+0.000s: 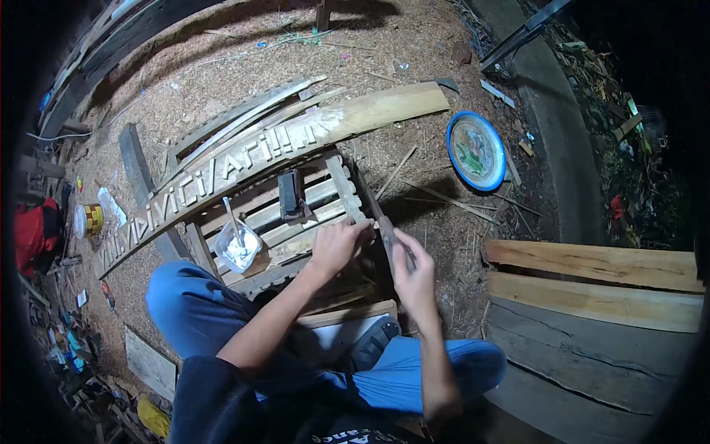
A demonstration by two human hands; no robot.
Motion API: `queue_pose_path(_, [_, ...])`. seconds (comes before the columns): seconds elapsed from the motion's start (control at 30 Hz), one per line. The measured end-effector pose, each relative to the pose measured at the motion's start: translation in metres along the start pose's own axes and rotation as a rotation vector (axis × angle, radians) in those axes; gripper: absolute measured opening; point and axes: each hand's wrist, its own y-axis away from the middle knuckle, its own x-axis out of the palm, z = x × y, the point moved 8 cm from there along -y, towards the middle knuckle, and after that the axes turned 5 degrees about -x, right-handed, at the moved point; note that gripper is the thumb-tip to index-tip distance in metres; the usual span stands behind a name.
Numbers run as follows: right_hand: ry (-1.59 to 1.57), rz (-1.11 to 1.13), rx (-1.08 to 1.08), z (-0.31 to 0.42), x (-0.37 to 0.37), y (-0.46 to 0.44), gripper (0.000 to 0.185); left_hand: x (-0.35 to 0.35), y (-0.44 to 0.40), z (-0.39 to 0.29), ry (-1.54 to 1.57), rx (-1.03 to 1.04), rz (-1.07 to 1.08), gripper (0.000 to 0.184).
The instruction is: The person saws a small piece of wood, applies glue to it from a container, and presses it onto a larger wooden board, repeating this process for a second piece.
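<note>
As I judge remotely, the long pale wooden board (pixel 292 140) already bears raised letters (pixel 194 189), its right end being plain.
By the grey slatted wooden stand (pixel 322 194), my right hand (pixel 414 270) grasps a narrow dark bar (pixel 380 215); my left hand's (pixel 339 246) grip I cannot tell.

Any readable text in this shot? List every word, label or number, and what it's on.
"vidi.vici/Ari": raised letters on the long curved board; letter case uncertain, characters at both ends unclear.
"rance": on the dark shirt; the rest is cut off or unclear.
Yellow container: markings too small to read.
</note>
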Motion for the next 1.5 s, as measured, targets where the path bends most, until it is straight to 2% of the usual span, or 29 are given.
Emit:
queue_pose_path(0.1, [-0.168, -0.018, 0.042, 0.010, -0.034, 0.053, 0.031, 0.008, 0.002, 0.000, 0.032, -0.040, 0.086, 0.042])
queue_pose_path(0.13, [-0.238, -0.036, 0.239, 0.004, -0.039, 0.067, 0.030, 0.009, 0.002, 0.000, 0.037, -0.047, 0.082, 0.042])
queue_pose_path(0.2, [-0.048, -0.013, 0.021, 0.015, -0.028, 0.040, 0.030, 0.008, 0.002, 0.001, 0.017, -0.044, 0.055, 0.040])
queue_pose_path(0.3, [-0.036, 0.029, -0.036, -0.008, -0.001, -0.007, 0.031, 0.004, 0.003, -0.002, 0.038, -0.064, 0.028, 0.038])
queue_pose_path(0.43, [-0.113, -0.051, 0.071, 0.003, -0.041, 0.057, 0.031, 0.004, 0.005, -0.004, 0.045, -0.081, 0.015, 0.039])
queue_pose_path(0.53, [0.027, 0.038, 0.015, 0.035, -0.041, 0.029, 0.031, 0.003, 0.004, -0.003, -0.034, -0.055, -0.027, 0.037])
queue_pose_path(0.57, [0.008, 0.075, 0.096, 0.040, -0.045, 0.021, 0.030, 0.001, 0.004, -0.004, -0.021, -0.058, -0.054, 0.034])
queue_pose_path(0.6, [-0.142, 0.079, 0.135, 0.030, -0.049, 0.021, 0.030, 0.002, 0.007, -0.009, -0.001, -0.048, -0.065, 0.032])
queue_pose_path(0.67, [-0.182, 0.001, 0.179, 0.004, -0.063, 0.043, 0.029, 0.009, 0.003, -0.005, 0.023, -0.037, -0.057, 0.025])
queue_pose_path(0.73, [-0.250, 0.000, 0.485, 0.000, -0.069, 0.069, 0.030, 0.005, 0.002, -0.005, 0.020, -0.037, -0.057, 0.024])
queue_pose_path(0.77, [-0.131, -0.003, 0.116, 0.005, -0.068, 0.055, 0.031, 0.004, 0.001, -0.005, 0.016, -0.036, -0.069, 0.024])
queue_pose_path(0.87, [0.035, 0.095, -0.025, 0.024, -0.034, 0.010, 0.031, 0.005, 0.003, -0.004, 0.029, -0.036, -0.109, 0.025])
queue_pose_path(0.93, [0.063, 0.102, -0.008, 0.038, -0.025, 0.004, 0.032, 0.006, 0.001, -0.002, 0.026, -0.056, -0.024, 0.024])
queue_pose_path(1.0, [0.043, 0.103, -0.030, 0.037, -0.040, 0.022, 0.034, 0.003, 0.003, -0.003, 0.074, -0.058, -0.081, 0.024])
queue_pose_path(1.03, [-0.097, 0.094, 0.115, 0.034, -0.055, 0.037, 0.034, 0.002, 0.000, -0.001, 0.061, -0.057, -0.088, 0.024])
queue_pose_path(1.13, [-0.045, 0.074, 0.039, 0.025, -0.009, 0.000, 0.034, 0.012, 0.007, -0.002, 0.043, -0.025, -0.052, 0.024])
queue_pose_path(1.2, [0.046, 0.111, 0.039, 0.049, -0.027, -0.006, 0.035, 0.006, 0.000, 0.001, 0.100, -0.041, -0.074, 0.023])
queue_pose_path(1.27, [-0.087, 0.249, 0.465, 0.031, -0.051, 0.020, 0.035, 0.004, 0.000, 0.000, 0.054, -0.084, -0.037, 0.023])
queue_pose_path(1.3, [-0.219, 0.214, 0.299, 0.042, -0.055, 0.024, 0.036, 0.006, 0.000, 0.000, 0.055, -0.090, -0.031, 0.023])
queue_pose_path(1.33, [-0.221, 0.209, 0.304, 0.027, -0.043, 0.019, 0.036, 0.008, 0.000, 0.000, 0.052, -0.088, -0.020, 0.023])
queue_pose_path(1.4, [-0.125, 0.029, 0.083, 0.010, -0.015, 0.001, 0.034, 0.011, 0.003, 0.000, 0.088, -0.064, -0.026, 0.023])
queue_pose_path(1.43, [0.046, 0.019, 0.079, 0.010, -0.010, -0.004, 0.035, 0.006, 0.001, 0.002, 0.122, -0.051, -0.058, 0.023])
queue_pose_path(1.5, [0.037, 0.048, 0.067, 0.017, -0.019, -0.010, 0.036, -0.001, -0.005, 0.003, 0.109, -0.056, -0.094, 0.024])
